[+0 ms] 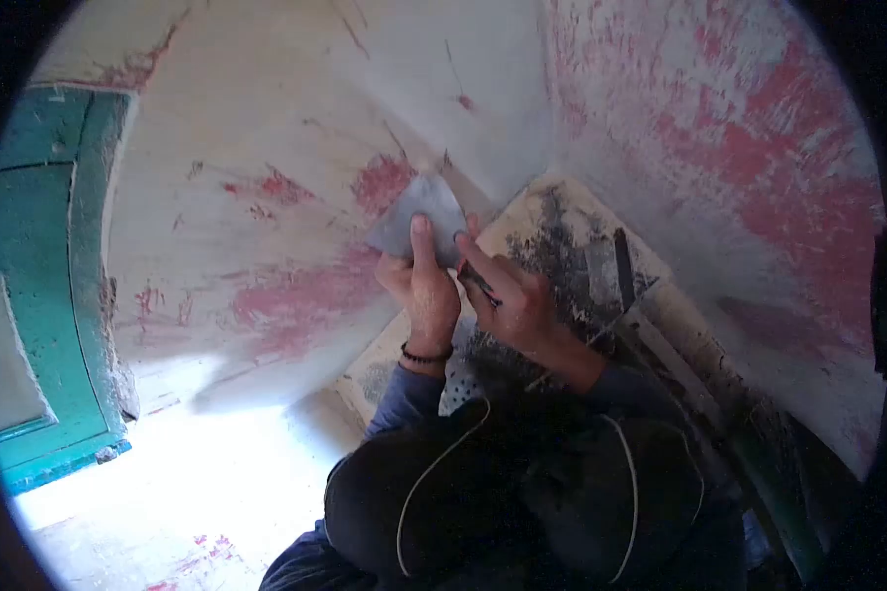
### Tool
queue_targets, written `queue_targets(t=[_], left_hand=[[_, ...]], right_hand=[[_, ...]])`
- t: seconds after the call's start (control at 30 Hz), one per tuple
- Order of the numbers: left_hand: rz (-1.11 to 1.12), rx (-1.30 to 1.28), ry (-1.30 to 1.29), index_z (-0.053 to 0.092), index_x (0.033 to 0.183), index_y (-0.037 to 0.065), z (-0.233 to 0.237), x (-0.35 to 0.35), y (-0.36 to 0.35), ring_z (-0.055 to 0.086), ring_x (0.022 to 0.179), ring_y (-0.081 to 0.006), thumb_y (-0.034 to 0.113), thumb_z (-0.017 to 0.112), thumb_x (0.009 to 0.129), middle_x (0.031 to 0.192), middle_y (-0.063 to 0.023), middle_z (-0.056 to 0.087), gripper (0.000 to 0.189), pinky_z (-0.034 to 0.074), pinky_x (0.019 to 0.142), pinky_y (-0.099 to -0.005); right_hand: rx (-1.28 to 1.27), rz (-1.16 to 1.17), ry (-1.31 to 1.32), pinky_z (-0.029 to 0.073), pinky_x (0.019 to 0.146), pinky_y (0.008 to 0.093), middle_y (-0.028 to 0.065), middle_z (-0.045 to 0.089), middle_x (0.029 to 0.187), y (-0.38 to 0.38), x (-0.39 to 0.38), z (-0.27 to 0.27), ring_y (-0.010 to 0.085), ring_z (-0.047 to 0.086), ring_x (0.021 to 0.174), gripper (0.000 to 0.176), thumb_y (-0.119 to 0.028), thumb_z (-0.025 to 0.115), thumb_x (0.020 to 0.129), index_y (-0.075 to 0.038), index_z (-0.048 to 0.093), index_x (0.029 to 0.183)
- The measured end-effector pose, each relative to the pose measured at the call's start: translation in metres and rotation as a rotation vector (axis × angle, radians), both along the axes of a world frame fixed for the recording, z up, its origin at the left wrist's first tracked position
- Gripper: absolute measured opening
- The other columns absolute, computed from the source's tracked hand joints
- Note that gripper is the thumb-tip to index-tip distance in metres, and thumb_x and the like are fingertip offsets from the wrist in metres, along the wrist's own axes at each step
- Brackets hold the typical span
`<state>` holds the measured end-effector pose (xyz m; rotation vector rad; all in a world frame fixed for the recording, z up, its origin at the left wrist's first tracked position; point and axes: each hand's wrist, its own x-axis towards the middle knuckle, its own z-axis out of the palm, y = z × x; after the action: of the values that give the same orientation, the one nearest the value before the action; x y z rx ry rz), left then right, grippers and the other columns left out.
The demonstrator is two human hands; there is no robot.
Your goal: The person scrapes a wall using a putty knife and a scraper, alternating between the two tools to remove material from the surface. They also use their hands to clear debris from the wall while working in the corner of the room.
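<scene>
A grey, roughly triangular sheet (419,202), which looks like sandpaper or a flat blade, is held up before the wall. My left hand (431,295) grips its lower part, the thumb lying flat on its face. At the sheet's lower right edge is my right hand (517,300), its fingers closed around a small dark and red tool (478,284). Most of that tool is hidden by the fingers. A dark beaded bracelet circles my left wrist.
Pale walls with scraped pink patches (301,305) meet in a corner ahead. A green door (54,246) stands at the left. Below the hands lies a stained, dirty surface (522,231), with long bars (670,364) at the right. Bright light falls at lower left.
</scene>
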<state>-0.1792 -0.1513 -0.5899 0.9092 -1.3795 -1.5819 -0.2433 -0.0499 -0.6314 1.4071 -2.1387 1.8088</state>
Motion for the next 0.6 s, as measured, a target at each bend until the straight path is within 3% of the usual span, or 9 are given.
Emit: queue_targets(t=[0.03,0.1,0.17,0.27,0.37,0.6], left_hand=[[0.018,0.026,0.02,0.066,0.094,-0.005,-0.003,0.001,-0.001,0.062,0.076,-0.0128,0.027,0.064,0.102,0.089,-0.0045,0.067,0.033,0.051,0.065,-0.0296],[0.023,0.016,0.018,0.066,0.093,-0.005,-0.008,-0.003,-0.003,0.062,0.075,-0.0131,0.027,0.063,0.103,0.088,-0.005,0.067,0.033,0.051,0.064,-0.0295],[0.014,-0.036,-0.063,0.063,0.106,-0.007,-0.02,0.002,-0.001,0.069,0.081,-0.0209,0.029,0.06,0.104,0.101,-0.0133,0.07,0.036,0.058,0.071,-0.0339],[-0.082,-0.067,-0.116,0.062,0.108,-0.006,0.002,0.0,-0.009,0.069,0.081,-0.0217,0.028,0.06,0.104,0.1,-0.0135,0.07,0.034,0.06,0.071,-0.0353],[-0.024,-0.029,-0.028,0.062,0.107,-0.005,-0.004,0.002,-0.006,0.068,0.08,-0.0202,0.027,0.061,0.104,0.099,-0.0115,0.069,0.032,0.06,0.07,-0.0357],[0.014,-0.075,-0.114,0.063,0.103,-0.005,-0.012,0.011,-0.007,0.067,0.078,-0.0182,0.022,0.063,0.102,0.095,-0.0098,0.067,0.027,0.06,0.068,-0.034]], right_hand=[[-0.025,-0.006,-0.011,0.048,0.045,0.0391,0.0088,0.061,0.072,-0.002,0.0,0.004,0.0251,0.062,0.052,0.053,-0.015,0.071,0.09,-0.013,0.06,0.141],[0.03,0.007,0.023,0.048,0.045,0.0392,0.0092,0.061,0.072,0.0,-0.002,-0.006,0.0254,0.062,0.052,0.053,-0.015,0.071,0.089,-0.013,0.06,0.141],[0.052,0.017,0.034,0.049,0.046,0.0392,0.0095,0.061,0.072,0.005,0.0,-0.017,0.0257,0.062,0.053,0.054,-0.015,0.071,0.089,-0.013,0.06,0.141],[0.026,0.006,0.002,0.05,0.048,0.0393,0.01,0.061,0.072,0.003,0.0,-0.002,0.0263,0.063,0.054,0.054,-0.014,0.072,0.088,-0.013,0.06,0.141],[0.028,0.019,-0.017,0.051,0.051,0.0391,0.0112,0.062,0.074,0.0,-0.001,0.008,0.028,0.064,0.057,0.055,-0.011,0.072,0.087,-0.012,0.06,0.141],[0.11,0.041,-0.001,0.051,0.052,0.0397,0.0128,0.065,0.079,0.009,0.012,-0.003,0.0305,0.066,0.062,0.057,-0.009,0.071,0.086,-0.008,0.058,0.142]])
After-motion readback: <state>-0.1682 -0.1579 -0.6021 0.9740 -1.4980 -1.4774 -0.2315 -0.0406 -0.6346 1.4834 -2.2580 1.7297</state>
